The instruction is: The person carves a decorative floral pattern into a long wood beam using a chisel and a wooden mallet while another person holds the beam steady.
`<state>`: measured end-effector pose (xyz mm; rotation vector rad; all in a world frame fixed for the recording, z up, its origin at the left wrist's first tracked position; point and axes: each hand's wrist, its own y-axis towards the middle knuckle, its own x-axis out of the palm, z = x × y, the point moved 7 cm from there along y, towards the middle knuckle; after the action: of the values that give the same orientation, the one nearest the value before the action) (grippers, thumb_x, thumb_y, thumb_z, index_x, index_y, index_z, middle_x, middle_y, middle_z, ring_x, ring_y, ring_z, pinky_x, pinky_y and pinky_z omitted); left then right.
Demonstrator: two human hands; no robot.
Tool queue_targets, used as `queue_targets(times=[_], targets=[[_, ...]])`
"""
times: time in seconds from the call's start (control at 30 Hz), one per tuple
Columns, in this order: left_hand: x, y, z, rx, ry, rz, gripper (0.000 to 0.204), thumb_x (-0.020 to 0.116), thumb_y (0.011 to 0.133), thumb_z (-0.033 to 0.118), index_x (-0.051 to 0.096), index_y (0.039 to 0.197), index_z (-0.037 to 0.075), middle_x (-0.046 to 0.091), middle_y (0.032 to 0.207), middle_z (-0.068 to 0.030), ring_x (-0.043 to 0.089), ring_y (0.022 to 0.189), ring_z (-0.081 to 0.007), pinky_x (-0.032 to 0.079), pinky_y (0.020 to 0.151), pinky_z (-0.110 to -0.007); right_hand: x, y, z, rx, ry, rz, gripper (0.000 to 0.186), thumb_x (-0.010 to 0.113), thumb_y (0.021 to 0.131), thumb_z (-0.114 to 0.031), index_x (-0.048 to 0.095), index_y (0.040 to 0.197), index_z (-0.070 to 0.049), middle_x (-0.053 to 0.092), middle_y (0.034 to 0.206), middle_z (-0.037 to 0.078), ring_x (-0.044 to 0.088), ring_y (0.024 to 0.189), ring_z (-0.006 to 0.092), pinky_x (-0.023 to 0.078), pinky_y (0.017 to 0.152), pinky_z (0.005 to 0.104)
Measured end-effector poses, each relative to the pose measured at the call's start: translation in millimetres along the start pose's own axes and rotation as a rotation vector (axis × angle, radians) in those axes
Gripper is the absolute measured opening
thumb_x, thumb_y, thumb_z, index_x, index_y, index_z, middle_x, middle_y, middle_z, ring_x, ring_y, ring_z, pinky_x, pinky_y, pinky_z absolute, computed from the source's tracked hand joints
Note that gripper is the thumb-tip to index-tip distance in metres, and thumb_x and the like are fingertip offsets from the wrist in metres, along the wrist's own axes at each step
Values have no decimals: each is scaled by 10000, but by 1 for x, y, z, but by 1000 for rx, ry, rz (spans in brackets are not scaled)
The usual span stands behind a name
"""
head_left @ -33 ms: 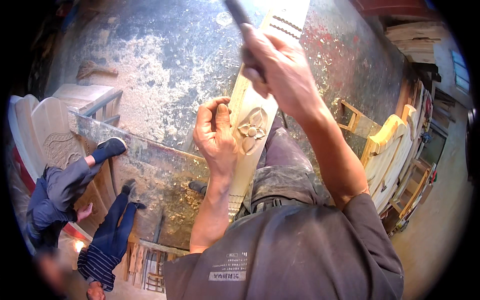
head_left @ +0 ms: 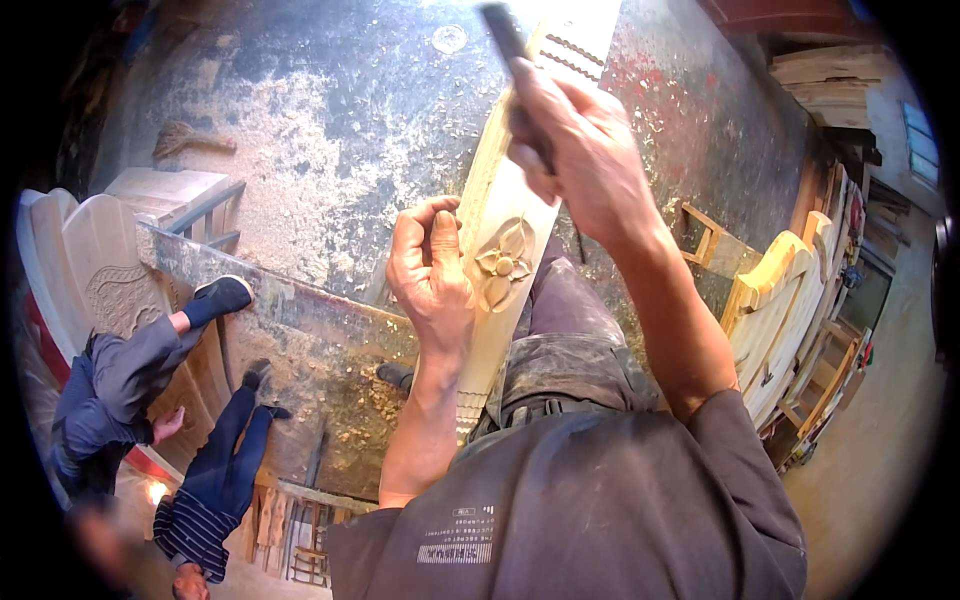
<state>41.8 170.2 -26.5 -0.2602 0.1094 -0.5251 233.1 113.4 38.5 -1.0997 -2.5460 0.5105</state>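
Observation:
A pale wooden board slants before me, with a flower carved in relief and rows of wavy grooves toward its ends. Beside the carving, at the board's left edge, my left hand is closed, thumb against curled fingers. Whatever it may hold is hidden. Raised over the board's farther part, my right hand wraps round a dark bar-like tool. Motion blurs the tool, and its exact kind cannot be made out.
Wood shavings litter the dark floor or bench surface. A small brush lies at left. Two other people are at lower left near carved panels. Wooden furniture parts stand at right.
My right hand and the dark tool have shifted right and slightly nearer. My left hand and the board hold their place.

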Motion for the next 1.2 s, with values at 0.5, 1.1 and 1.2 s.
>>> queue_targets(times=[0.5, 1.1, 1.2], targets=[[13, -40, 48, 515, 896, -274, 387, 702, 902, -41, 827, 1243, 95, 708, 1362, -168, 674, 1195, -352, 548, 1027, -454, -144, -111, 125, 302, 36, 294, 217, 799, 1036, -195, 651, 935, -73, 617, 688, -3, 498, 488, 41, 378, 409, 224], [-9, -145, 50, 564, 553, -414, 257, 919, 848, 107, 798, 1065, 42, 765, 857, -105, 732, 720, -294, 557, 635, -395, -97, -173, 78, 165, 1, 65, 410, 647, 1146, -353, 737, 975, 9, 660, 633, 34, 578, 464, 81, 394, 421, 229], [-13, -154, 59, 588, 522, -400, 320, 947, 820, 145, 802, 1083, 34, 763, 850, -101, 726, 706, -282, 552, 628, -389, -77, -187, 61, 70, -26, -11, 484, 594, 1166, -395, 726, 947, 16, 660, 657, 41, 599, 501, 89, 422, 450, 233]])
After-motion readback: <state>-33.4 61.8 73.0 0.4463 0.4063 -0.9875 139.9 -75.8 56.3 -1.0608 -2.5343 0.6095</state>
